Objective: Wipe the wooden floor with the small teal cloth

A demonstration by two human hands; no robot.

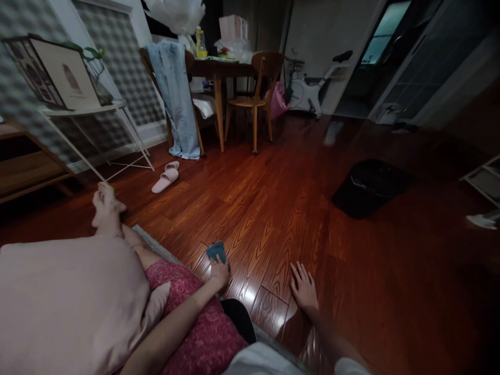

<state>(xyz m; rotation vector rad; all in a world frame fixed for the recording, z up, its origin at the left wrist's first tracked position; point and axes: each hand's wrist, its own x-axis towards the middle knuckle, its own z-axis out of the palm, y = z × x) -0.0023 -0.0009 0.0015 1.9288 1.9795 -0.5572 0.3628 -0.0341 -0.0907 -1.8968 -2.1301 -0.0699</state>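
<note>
My left hand [219,273] reaches out over the edge of the seat and has its fingers on a small flat teal thing [216,251] with rounded corners. Its kind is too small to make out. Part of its lower edge is hidden behind the fingers. To the right, my right hand [303,287] is stretched out above the wooden floor [269,245], fingers spread, with nothing in it. Beside my left forearm lie a pink patterned cloth [207,328] over the lap and a large pale pink pillow [70,302].
A black bin [361,190] stands on the floor at the right. Pink slippers [166,177] lie near a white side table [84,110]. Farther back are a dining table [219,67], a wooden chair [255,101], hanging jeans [174,99] and a white exercise bike [307,94].
</note>
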